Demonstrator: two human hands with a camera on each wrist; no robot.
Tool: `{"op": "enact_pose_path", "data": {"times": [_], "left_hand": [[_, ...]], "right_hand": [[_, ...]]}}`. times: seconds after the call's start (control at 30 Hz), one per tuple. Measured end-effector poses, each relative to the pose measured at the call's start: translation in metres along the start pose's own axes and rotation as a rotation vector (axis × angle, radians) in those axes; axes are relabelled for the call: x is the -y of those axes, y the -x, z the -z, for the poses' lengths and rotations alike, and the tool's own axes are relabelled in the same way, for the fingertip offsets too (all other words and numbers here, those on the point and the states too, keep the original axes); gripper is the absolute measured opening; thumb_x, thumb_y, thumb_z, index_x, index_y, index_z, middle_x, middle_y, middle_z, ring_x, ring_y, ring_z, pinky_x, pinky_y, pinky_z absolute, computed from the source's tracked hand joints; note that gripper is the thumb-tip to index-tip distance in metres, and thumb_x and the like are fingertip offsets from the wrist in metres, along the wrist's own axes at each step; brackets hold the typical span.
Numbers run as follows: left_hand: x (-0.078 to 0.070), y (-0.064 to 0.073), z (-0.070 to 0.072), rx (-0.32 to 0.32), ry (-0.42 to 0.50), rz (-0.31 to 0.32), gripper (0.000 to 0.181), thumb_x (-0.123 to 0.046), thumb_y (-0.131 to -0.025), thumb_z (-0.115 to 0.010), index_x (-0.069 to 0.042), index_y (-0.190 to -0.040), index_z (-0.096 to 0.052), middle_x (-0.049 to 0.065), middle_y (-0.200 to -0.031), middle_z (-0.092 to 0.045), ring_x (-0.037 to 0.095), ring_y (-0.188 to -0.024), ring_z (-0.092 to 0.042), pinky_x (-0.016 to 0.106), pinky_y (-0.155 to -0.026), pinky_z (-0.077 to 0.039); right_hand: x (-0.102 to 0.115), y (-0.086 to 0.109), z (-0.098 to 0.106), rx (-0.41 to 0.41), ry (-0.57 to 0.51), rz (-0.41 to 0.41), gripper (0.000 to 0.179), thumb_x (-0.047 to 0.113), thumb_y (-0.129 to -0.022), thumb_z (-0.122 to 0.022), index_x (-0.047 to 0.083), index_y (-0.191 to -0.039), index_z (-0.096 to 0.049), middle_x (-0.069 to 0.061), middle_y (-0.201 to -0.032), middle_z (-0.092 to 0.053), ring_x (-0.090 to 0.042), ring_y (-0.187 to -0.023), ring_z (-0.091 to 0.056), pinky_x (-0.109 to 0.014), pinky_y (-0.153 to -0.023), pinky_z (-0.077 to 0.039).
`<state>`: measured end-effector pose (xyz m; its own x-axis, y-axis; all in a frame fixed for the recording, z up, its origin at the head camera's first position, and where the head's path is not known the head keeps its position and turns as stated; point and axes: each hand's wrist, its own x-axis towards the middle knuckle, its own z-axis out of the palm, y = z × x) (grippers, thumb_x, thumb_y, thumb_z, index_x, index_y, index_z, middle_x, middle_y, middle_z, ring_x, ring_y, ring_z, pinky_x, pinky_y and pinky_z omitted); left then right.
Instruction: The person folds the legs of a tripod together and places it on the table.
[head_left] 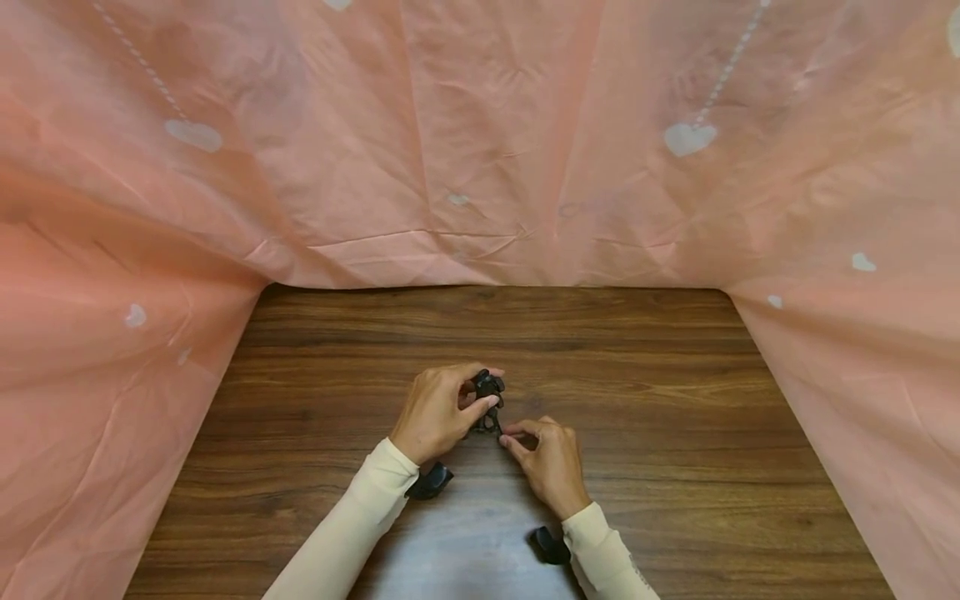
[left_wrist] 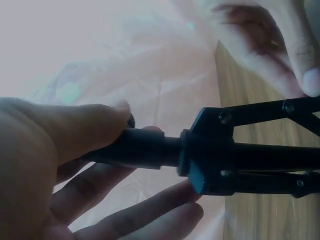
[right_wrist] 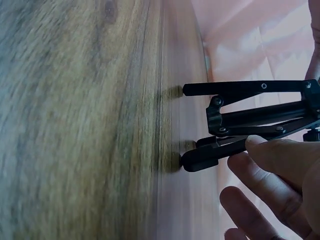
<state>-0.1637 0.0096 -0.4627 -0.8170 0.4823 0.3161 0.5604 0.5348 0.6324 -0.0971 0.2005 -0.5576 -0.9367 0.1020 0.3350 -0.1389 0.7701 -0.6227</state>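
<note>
A small black tripod (head_left: 489, 386) stands near the middle of the table, its legs partly spread. My left hand (head_left: 435, 414) grips its upper column (left_wrist: 145, 147), thumb on one side and fingers on the other. With thumb and index finger, my right hand (head_left: 553, 460) pinches one tripod leg (right_wrist: 235, 148) partway along. In the right wrist view the feet (right_wrist: 197, 161) are close to the tabletop, and braces link the legs to the central tube (right_wrist: 265, 114). The top of the tripod is partly hidden behind my left hand.
The dark wood-grain table (head_left: 637, 358) extends around both hands. A pink curtain (head_left: 480, 150) with white hearts hangs at its back and sides. Black wrist devices, one on the left (head_left: 430, 482) and one on the right (head_left: 550, 546), sit below the sleeves.
</note>
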Motion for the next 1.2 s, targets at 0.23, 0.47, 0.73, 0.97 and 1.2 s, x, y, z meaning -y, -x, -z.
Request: {"op": "enact_pose_path", "data": {"times": [0.23, 0.47, 0.73, 0.97, 1.2], "left_hand": [[-0.003, 0.000, -0.009, -0.071, 0.025, 0.011, 0.024, -0.028, -0.094, -0.083, -0.020, -0.117, -0.080, -0.001, -0.104, -0.083, 0.008, -0.080, -0.076, 0.031, -0.070, -0.061], [-0.006, 0.001, -0.014, -0.094, 0.076, 0.018, 0.021, -0.023, -0.096, -0.081, -0.018, -0.116, -0.079, 0.003, -0.105, -0.083, 0.013, -0.084, -0.079, 0.033, -0.072, -0.064], [-0.001, 0.002, -0.012, -0.066, 0.124, 0.031, 0.022, -0.023, -0.093, -0.084, -0.021, -0.114, -0.079, 0.001, -0.101, -0.083, 0.012, -0.083, -0.080, 0.035, -0.074, -0.063], [0.006, -0.002, -0.008, -0.027, 0.153, 0.007, 0.024, -0.023, -0.094, -0.083, -0.020, -0.118, -0.079, 0.000, -0.106, -0.083, 0.014, -0.089, -0.081, 0.037, -0.078, -0.064], [0.014, -0.009, 0.002, 0.082, 0.293, 0.039, 0.026, -0.013, -0.093, -0.082, -0.016, -0.118, -0.076, 0.007, -0.114, -0.080, 0.021, -0.099, -0.081, 0.026, -0.082, -0.064]], "right_hand": [[0.000, 0.000, -0.002, 0.000, 0.007, -0.005, 0.014, 0.018, -0.079, -0.095, 0.020, -0.089, -0.086, 0.009, -0.079, -0.080, -0.010, -0.067, -0.067, -0.022, -0.056, -0.043], [0.001, 0.000, -0.002, -0.015, 0.011, -0.012, 0.013, 0.019, -0.079, -0.095, 0.020, -0.088, -0.086, 0.009, -0.079, -0.080, -0.012, -0.069, -0.069, -0.024, -0.058, -0.046], [0.003, 0.002, -0.005, -0.032, -0.007, 0.009, 0.014, 0.017, -0.078, -0.096, 0.017, -0.088, -0.086, 0.006, -0.079, -0.081, -0.013, -0.070, -0.072, -0.025, -0.059, -0.050], [0.004, 0.001, -0.006, -0.025, -0.001, 0.007, 0.014, 0.018, -0.077, -0.096, 0.019, -0.088, -0.086, 0.007, -0.078, -0.080, -0.012, -0.069, -0.071, -0.026, -0.059, -0.050], [0.004, 0.002, -0.005, -0.001, -0.007, 0.008, 0.013, 0.019, -0.079, -0.095, 0.022, -0.089, -0.087, 0.009, -0.079, -0.080, -0.011, -0.068, -0.068, -0.024, -0.057, -0.046]]}}
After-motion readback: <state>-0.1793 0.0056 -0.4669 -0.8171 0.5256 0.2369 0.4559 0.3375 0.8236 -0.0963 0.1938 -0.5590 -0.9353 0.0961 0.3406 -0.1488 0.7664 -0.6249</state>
